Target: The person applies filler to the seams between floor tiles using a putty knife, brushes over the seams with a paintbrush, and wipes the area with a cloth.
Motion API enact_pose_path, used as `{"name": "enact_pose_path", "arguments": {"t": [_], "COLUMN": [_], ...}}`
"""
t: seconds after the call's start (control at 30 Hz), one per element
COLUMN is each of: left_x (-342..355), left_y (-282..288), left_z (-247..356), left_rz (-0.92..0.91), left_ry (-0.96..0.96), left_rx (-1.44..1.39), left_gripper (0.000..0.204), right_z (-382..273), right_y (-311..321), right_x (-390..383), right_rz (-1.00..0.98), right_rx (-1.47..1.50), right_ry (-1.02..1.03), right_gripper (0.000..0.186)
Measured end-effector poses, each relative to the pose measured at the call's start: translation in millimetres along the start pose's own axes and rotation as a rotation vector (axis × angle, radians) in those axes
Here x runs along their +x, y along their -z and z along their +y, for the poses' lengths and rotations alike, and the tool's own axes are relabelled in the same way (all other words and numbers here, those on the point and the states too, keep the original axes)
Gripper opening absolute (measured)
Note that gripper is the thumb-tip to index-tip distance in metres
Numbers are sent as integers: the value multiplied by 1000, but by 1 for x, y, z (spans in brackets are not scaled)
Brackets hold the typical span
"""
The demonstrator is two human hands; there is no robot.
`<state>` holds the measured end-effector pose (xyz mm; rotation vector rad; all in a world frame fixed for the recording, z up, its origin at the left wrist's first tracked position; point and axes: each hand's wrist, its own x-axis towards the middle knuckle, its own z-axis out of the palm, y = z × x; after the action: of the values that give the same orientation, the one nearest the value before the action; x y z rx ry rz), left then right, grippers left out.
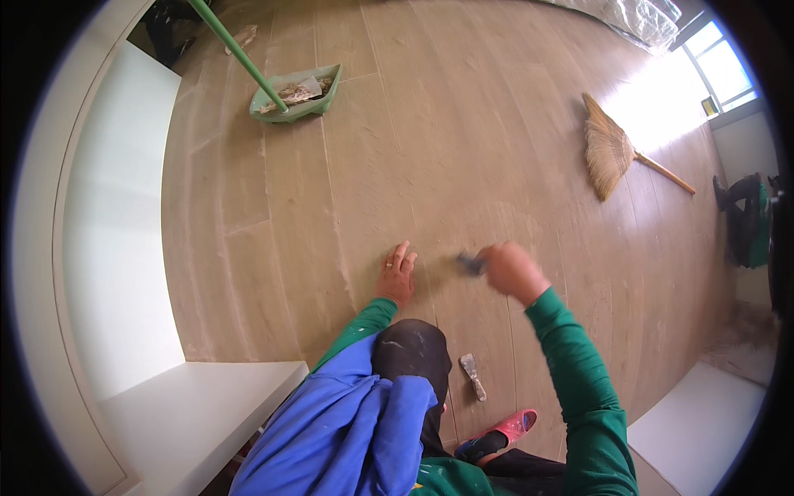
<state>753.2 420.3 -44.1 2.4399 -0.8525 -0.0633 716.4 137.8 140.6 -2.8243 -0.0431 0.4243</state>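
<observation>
My left hand (397,278) rests on the wood-plank floor (413,165) with its fingers stretched out, a ring on one of them. It holds nothing. To its right, my right hand (513,271) is closed around a small dark tool (471,264) that looks like a scraper. Motion smears that tool, so I cannot tell its exact kind or whether its edge touches the floor. Below both hands, between my knee and my right arm, a stained putty knife (473,377) lies flat on the planks. Pale dusty streaks run along some floor seams.
A green long-handled dustpan (331,95) holding debris sits at the far left. Farther right lies a straw broom (608,149). White panels (116,215) border the left side. A plastic-wrapped item (633,21) is at the back, and a dark-and-green figure (748,219) shows at the right edge.
</observation>
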Motion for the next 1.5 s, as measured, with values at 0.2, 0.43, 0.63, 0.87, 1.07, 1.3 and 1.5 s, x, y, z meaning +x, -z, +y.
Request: {"name": "enact_pose_path", "arguments": {"t": [0.2,0.43,0.63,0.87,1.07,1.3,1.5], "left_x": [19,10,18,13,22,18,95], "left_y": [-10,-21,-10,-19,-26,-40,-22], "left_z": [-6,16,16,10,-22,-21,-50], "left_rz": [41,7,99,34,85,11,-343], "left_ry": [-62,-53,-122,-150,-232,-169,-25], "left_rx": [40,58,181,198,215,312,399], "left_gripper": [39,32,29,31,33,34,42], "right_z": [9,89,74,35,63,118,56], "right_y": [-16,18,-76,-252,-129,-3,-47], "right_x": [33,-63,-404,-536,-290,-513,-722], "right_rz": [-205,581,363,-586,294,107,309], "right_rx": [274,161,386,296,547,596,691], "right_ry": [-126,-529,-1537,-1657,-1486,-1145,-1706], "right_gripper": [18,10,26,26,19,23,28]}}
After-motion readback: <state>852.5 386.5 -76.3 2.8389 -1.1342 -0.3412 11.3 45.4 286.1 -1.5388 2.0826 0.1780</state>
